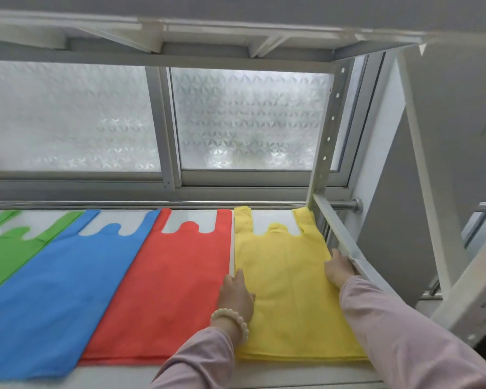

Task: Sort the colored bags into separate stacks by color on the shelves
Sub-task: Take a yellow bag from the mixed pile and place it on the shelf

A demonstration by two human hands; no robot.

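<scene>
Four colours lined up along the shelf [264, 373]. From the left it's the green bags [3, 256], the blue bags [54, 304], the red bags [166, 290] and, at the right end, the yellow bags [289, 290], all lying flat with handles pointing toward the frosted window [250, 119]. Both hands are on the yellow stack. The left hand [236, 297], with a bead bracelet [232, 318] at the wrist, lies open along the stack's left edge, right at the narrow gap beside the red. The right hand [337, 269] rests flat with straight fingers on the right edge, tucked just beside the slanting white side rail [345, 240]. Nothing is gripped – palms down on the fabric. The yellow pile shows several layers at its near edge, and the red overlaps the blue's right side.
</scene>
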